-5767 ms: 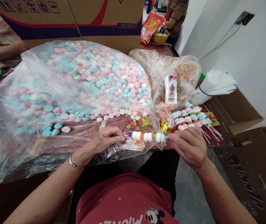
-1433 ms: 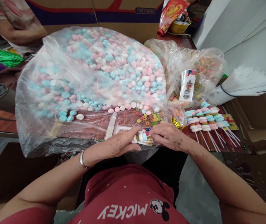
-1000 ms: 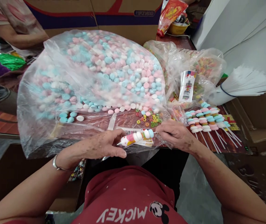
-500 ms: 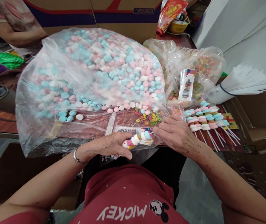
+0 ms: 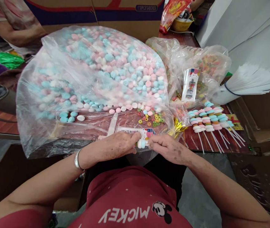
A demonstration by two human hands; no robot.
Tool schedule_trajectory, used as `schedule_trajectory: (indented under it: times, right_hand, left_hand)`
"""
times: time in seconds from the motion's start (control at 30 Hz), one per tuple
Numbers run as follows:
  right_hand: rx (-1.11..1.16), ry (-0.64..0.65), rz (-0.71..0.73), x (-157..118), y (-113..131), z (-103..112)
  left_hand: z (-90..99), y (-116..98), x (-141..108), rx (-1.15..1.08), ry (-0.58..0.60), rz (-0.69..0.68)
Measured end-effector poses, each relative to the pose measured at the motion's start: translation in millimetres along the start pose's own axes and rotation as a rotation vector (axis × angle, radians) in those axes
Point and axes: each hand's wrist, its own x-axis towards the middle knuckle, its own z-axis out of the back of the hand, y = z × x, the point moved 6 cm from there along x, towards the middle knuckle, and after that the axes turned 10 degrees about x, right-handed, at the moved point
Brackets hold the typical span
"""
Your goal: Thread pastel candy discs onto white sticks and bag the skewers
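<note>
- The left hand (image 5: 116, 146) is curled narrow around a candy skewer (image 5: 141, 144), thumb on top, hiding most of its length.
- The right hand (image 5: 169, 148) is drawn in narrow, its fingertips pinched together at the stick end of the same skewer.
- That one skewer lies between the two hands at the table's near edge, just in front of a stack of printed sleeves (image 5: 137, 130); only a white and a blue sweet show clearly.
- Two stacks of printed sleeves are in view, the second stack (image 5: 190, 85) resting against a bag of ring sweets (image 5: 212, 61).
- One large clear bag (image 5: 101, 68) holds pink, blue and white sweets; four blue sweets and one white sweet (image 5: 80, 118) lie apart at its lower left.
- Several loaded skewers (image 5: 208, 118) overlap to the right, too closely to count.
- One bundle of white sticks (image 5: 251, 80) stands tilted beyond them.
- Both forearms reach in from the lower corners, backs of the hands upward; the left wrist wears one bracelet (image 5: 77, 160).
</note>
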Motion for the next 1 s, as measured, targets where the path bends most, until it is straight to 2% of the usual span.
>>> schedule_trajectory:
  times: [0.07, 0.13, 0.2, 0.27, 0.3, 0.37, 0.4, 0.43, 0.5, 0.6, 0.67, 0.77, 0.83, 0.9, 1.0]
  right_hand:
    - [0.031, -0.092, 0.037, -0.2, 0.0, -5.5]
    - [0.071, -0.223, 0.089, -1.6, 0.3, -8.5]
    - [0.132, -0.354, 0.132, -3.7, -0.6, -9.8]
    - [0.189, -0.465, 0.165, -5.9, -3.1, -10.3]
    - [0.207, -0.519, 0.179, -7.2, -4.7, -10.1]
    - [0.219, -0.624, 0.213, -10.3, -7.8, -10.0]
    - [0.218, -0.669, 0.234, -11.7, -9.0, -10.5]
    - [0.215, -0.706, 0.255, -12.8, -10.0, -11.7]
    - [0.210, -0.745, 0.287, -12.9, -11.3, -16.4]
    - [0.272, -0.718, 0.267, -7.1, -14.4, -27.5]
    - [0.380, -0.617, 0.224, -0.2, -16.4, -37.6]
    - [0.533, -0.420, 0.163, 6.7, -17.3, -52.7]
    - [0.563, -0.368, 0.149, 6.1, -18.3, -56.6]
    - [0.522, -0.421, 0.171, 2.3, -19.9, -53.1]
    - [0.311, -0.607, 0.233, -5.2, -19.3, -41.7]
  left_hand:
    - [16.2, -5.5, 7.3, 0.064, -0.078, -0.024]
    - [40.3, -14.7, 11.2, 0.088, -0.217, -0.039]
    - [62.9, -29.3, 8.2, 0.081, -0.359, -0.079]
    - [77.5, -41.2, -1.8, 0.006, -0.519, -0.087]
    - [82.3, -41.1, -9.3, -0.057, -0.643, -0.030]
    - [83.3, -25.6, -28.7, -0.252, -0.952, 0.202]
    - [79.0, -11.4, -41.8, -0.415, -1.168, 0.354]
    - [68.8, 3.1, -47.0, -0.626, -1.270, 0.472]
    - [50.5, 24.5, -38.9, -1.034, -1.298, 0.540]
    - [45.0, 36.0, -10.9, -1.404, -1.191, 0.463]
    - [47.8, 36.0, 3.2, -1.514, -1.153, 0.443]
    - [47.5, 33.7, 13.9, -1.601, -1.135, 0.485]
    - [44.2, 33.8, 16.0, -1.637, -1.133, 0.510]
    - [39.4, 37.3, 15.3, -1.667, -1.146, 0.540]
    - [31.9, 46.6, 12.2, -1.698, -1.182, 0.599]
